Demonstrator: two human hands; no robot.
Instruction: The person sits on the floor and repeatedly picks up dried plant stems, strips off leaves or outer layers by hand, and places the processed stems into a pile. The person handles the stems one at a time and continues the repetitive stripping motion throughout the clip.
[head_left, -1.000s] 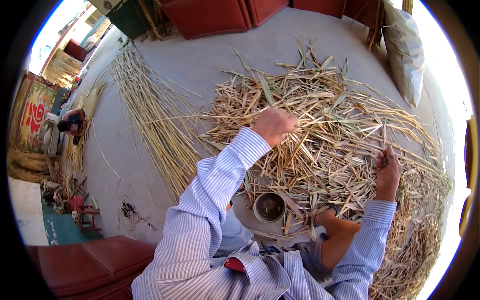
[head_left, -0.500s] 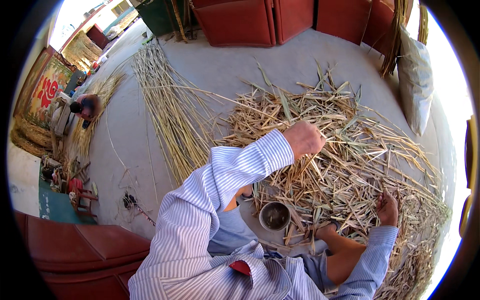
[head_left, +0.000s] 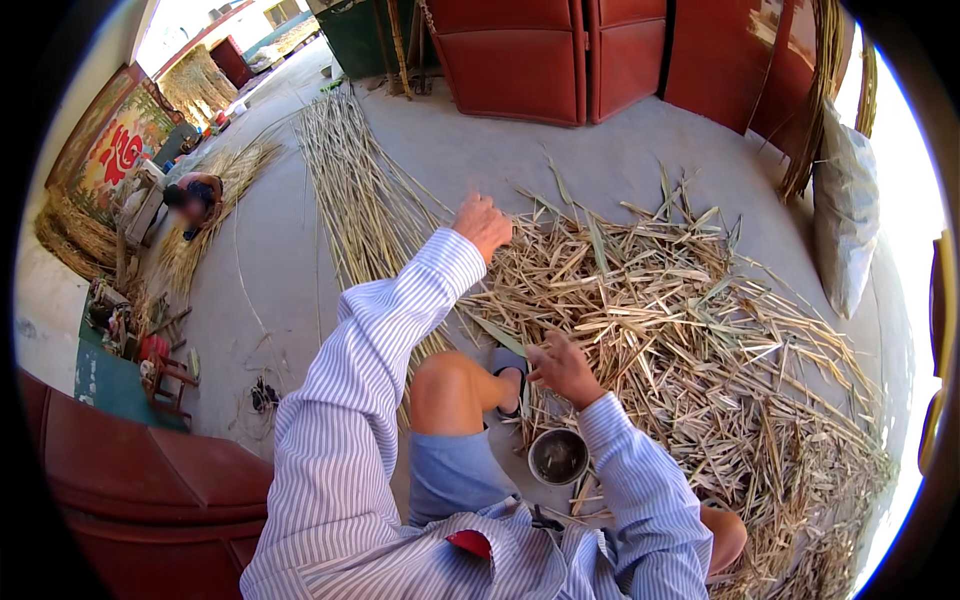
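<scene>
Two striped sleeves [head_left: 335,400] come up from the lower edge, with a bare left knee [head_left: 445,385] between them. Just beside the right forearm stands a round bowl [head_left: 540,476] with dark contents. Above this bowl is the right hand [head_left: 563,370], its fingers loosely bent; I cannot tell if they pinch the narrow green leaf [head_left: 497,335] near their tips. To the right, a broad pile of dry leaf pieces [head_left: 680,340] covers the floor. Farther away, the left hand [head_left: 483,225] is between this pile and the long pale stalks [head_left: 345,180], which lie in a loose bundle to its left. Its fingers are blurred, so their grip I cannot tell. Beyond are a pale sack [head_left: 845,210], red padded furniture [head_left: 515,75] and, at far left, another person [head_left: 198,200], bending low.
</scene>
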